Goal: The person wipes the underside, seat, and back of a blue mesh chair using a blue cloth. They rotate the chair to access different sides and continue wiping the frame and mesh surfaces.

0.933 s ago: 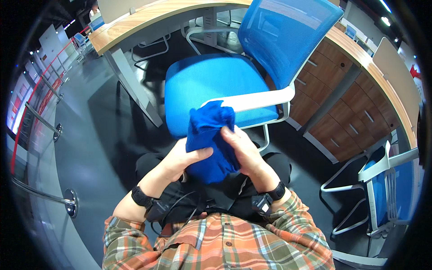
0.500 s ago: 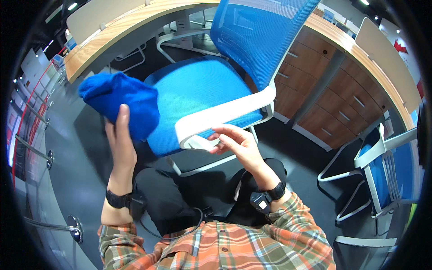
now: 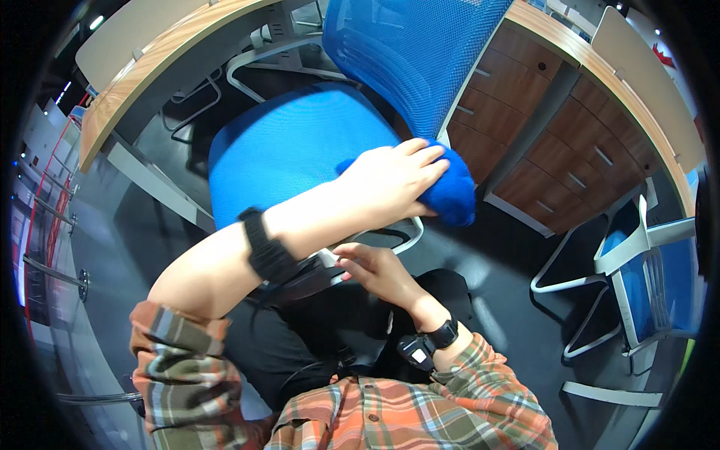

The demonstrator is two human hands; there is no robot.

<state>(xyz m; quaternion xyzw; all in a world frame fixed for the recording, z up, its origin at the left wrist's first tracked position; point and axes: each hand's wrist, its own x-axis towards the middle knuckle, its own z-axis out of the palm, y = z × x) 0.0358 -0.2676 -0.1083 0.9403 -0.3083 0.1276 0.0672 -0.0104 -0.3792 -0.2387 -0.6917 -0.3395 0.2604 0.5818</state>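
Blue cloth (image 3: 450, 196), now on chair armrest

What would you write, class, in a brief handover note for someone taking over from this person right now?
Left hand: reaches across, pressing the blue cloth against the armrest at the chair back's lower right.
Right hand: low by the lap, near the white seat frame, fingers loosely curled, holding nothing visible.
Done: cloth is on the chair's right side.
Left: cannot tell which parts are wiped; seat and backrest show no cloth on them now.
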